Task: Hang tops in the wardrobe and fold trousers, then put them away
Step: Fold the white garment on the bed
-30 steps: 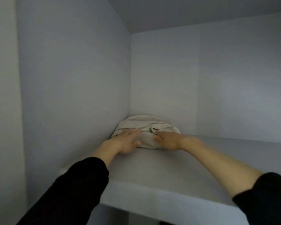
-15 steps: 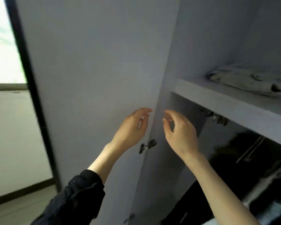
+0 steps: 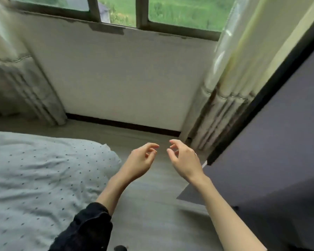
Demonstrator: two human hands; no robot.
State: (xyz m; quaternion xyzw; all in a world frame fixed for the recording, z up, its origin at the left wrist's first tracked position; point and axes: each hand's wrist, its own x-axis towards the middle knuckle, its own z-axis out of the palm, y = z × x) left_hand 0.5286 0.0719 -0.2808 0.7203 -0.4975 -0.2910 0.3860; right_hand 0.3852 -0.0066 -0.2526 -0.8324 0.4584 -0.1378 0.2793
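Observation:
My left hand (image 3: 140, 161) and my right hand (image 3: 184, 160) hover side by side above the grey floor, both empty with fingers loosely curled and apart. The grey wardrobe door (image 3: 279, 142) with its black edge stands at the right, beside my right forearm. No tops or trousers are in view; the wardrobe shelf and the folded cream garment are out of the frame.
A bed with a pale blue dotted cover (image 3: 40, 178) fills the lower left. Ahead is a white wall (image 3: 127, 78) under a window (image 3: 116, 13), with cream curtains at the left (image 3: 16, 73) and right (image 3: 230, 73). A strip of grey floor (image 3: 152, 205) runs between bed and wardrobe.
My hands let go of the folded cream garment on the wardrobe shelf and drew back empty. My view swung left and down from the wardrobe to the bed, floor and window.

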